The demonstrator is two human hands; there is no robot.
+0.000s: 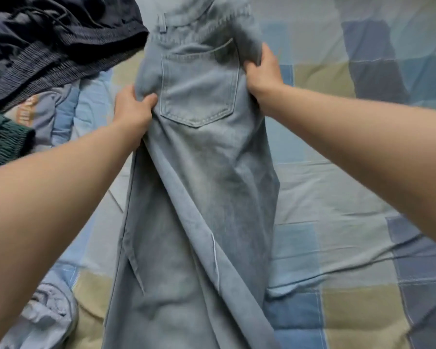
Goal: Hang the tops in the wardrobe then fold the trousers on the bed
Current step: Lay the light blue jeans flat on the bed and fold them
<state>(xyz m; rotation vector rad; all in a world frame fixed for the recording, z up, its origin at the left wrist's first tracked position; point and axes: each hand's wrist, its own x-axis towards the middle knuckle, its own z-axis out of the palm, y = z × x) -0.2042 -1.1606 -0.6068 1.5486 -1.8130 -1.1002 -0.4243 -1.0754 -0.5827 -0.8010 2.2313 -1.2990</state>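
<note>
Light-blue jeans (199, 187) lie lengthwise on bed w/ patchwork cover (337, 197), back pocket up, waistband at far end. Left hand (132, 113) pinches denim at left edge beside pocket; right hand (263, 73) grips right edge, fingers curled in fabric. Dark clothes pile (48, 44) top-left, touching the jeans' waist.

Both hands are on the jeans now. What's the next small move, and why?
Probably draw both edges outward to flatten the light blue jeans: the left hand and right hand each grip a side beside the back pocket, and a long diagonal crease runs down the leg.
</note>
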